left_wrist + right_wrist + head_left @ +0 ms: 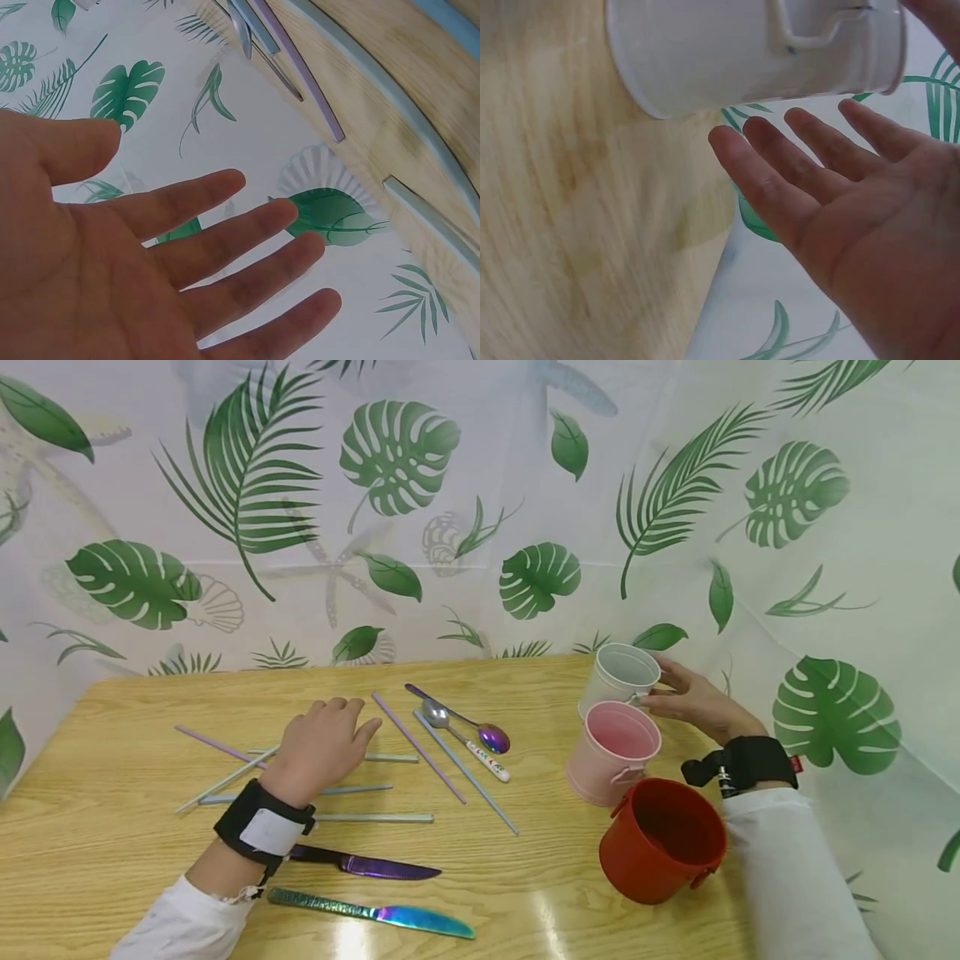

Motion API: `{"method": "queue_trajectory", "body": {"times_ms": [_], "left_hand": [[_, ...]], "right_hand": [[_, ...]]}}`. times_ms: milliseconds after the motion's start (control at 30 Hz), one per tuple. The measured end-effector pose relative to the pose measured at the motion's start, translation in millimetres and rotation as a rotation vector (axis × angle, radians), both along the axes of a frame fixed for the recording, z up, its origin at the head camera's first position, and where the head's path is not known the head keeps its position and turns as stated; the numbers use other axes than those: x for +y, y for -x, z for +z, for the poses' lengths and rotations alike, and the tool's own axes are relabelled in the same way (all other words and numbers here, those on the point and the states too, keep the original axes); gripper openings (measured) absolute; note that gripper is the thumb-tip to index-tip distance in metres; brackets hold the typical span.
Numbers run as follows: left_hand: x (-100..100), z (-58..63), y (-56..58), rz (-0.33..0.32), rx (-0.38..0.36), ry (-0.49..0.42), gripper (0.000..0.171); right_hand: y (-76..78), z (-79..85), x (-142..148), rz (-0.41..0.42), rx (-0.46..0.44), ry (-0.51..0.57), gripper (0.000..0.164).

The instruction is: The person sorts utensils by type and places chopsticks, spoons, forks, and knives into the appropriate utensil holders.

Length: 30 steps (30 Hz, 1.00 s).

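Observation:
Above the left group of sticks, my left hand (318, 752) hovers palm down. Its fingers are extended and hold nothing in the left wrist view. At the back right, my right hand (697, 702) is beside a small white bucket (609, 687), its fingers spread along the far side and the thumb near the handle. In the right wrist view the fingers lie alongside the white bucket (705, 52); contact is unclear. A pink bucket (596, 768) and a red bucket (637, 860) stand in front of the white one, all upright.
Pastel sticks, among them a purple one (420, 747) and a blue one (467, 772), are spread over the wooden table (525, 877). Two spoons (493, 738) lie near its middle. Two knives (393, 867) lie near the front. A leaf-print cloth (465, 468) hangs behind.

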<state>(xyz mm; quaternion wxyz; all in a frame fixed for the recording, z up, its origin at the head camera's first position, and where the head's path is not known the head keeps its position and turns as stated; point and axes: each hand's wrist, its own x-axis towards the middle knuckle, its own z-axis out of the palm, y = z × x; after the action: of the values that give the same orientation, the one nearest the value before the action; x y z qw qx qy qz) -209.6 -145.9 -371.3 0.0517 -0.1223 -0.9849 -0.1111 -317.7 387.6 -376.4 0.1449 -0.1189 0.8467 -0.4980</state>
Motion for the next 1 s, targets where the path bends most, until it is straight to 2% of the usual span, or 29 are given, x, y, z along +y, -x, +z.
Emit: {"method": "queue_trajectory", "body": {"times_ms": [300, 500, 1000], "left_hand": [[1, -4.6, 2.0, -0.017, 0.01, -0.008, 0.05], [1, -4.7, 2.1, -0.013, 0.01, -0.006, 0.049], [4, -5.3, -1.7, -0.019, 0.035, -0.007, 0.047]], "right_hand": [[2.6, -8.3, -3, -0.025, -0.018, -0.007, 0.095], [5.2, -14.6, -3, -0.014, -0.011, 0.031, 0.089], [3.5, -21.4, -16, 0.027, 0.01, 0.024, 0.083]]}}
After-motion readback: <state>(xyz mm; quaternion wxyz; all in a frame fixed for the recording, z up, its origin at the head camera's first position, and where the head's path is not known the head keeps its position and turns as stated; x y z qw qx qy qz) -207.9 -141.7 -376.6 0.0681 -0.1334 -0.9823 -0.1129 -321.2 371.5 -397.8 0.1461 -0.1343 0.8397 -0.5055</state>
